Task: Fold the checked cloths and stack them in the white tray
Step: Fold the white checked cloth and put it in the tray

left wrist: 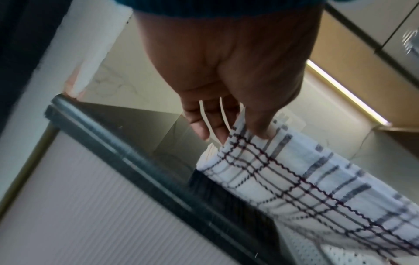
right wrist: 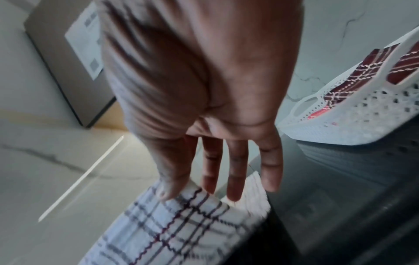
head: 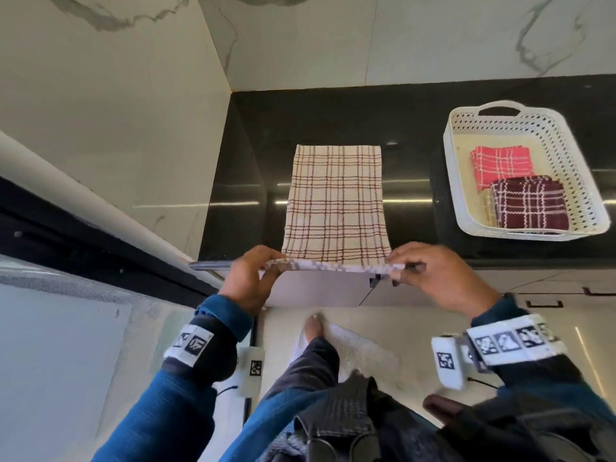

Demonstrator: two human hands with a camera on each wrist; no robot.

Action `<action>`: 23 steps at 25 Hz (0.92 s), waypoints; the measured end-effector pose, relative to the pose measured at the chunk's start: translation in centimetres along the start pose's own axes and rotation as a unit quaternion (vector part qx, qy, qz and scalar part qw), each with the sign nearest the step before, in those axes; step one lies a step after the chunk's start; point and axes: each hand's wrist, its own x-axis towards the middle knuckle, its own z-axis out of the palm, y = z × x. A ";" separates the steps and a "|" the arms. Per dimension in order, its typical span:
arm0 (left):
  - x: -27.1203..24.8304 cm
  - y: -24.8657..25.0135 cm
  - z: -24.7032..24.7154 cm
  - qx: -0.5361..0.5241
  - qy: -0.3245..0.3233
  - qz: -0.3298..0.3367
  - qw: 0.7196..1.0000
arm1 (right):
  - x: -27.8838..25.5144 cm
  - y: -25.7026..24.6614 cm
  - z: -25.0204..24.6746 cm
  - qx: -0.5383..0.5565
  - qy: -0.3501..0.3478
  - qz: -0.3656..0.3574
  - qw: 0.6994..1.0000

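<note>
A cream checked cloth lies lengthwise on the black counter, its near end lifted off the front edge. My left hand pinches the near left corner between thumb and fingers. My right hand pinches the near right corner the same way. The white perforated tray stands at the right of the counter. Inside it lie a folded pink checked cloth and a folded maroon checked cloth, which overlaps the pink one's near side.
The black counter meets marble walls at the back and left. Its front edge runs just under my hands. Below are white cabinet fronts and the floor, with my leg and foot visible.
</note>
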 end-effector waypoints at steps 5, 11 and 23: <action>8.4 3.8 -3.7 -0.102 0.077 -0.040 0.991 | 6.1 -4.6 -5.2 0.018 0.105 0.016 0.994; 25.6 1.1 -1.4 0.006 0.053 -0.044 0.998 | 19.8 -0.6 -6.6 0.054 0.224 0.065 0.971; 33.9 -2.9 3.6 0.113 -0.011 -0.098 0.989 | 30.0 6.0 -3.8 -0.078 0.230 0.186 0.952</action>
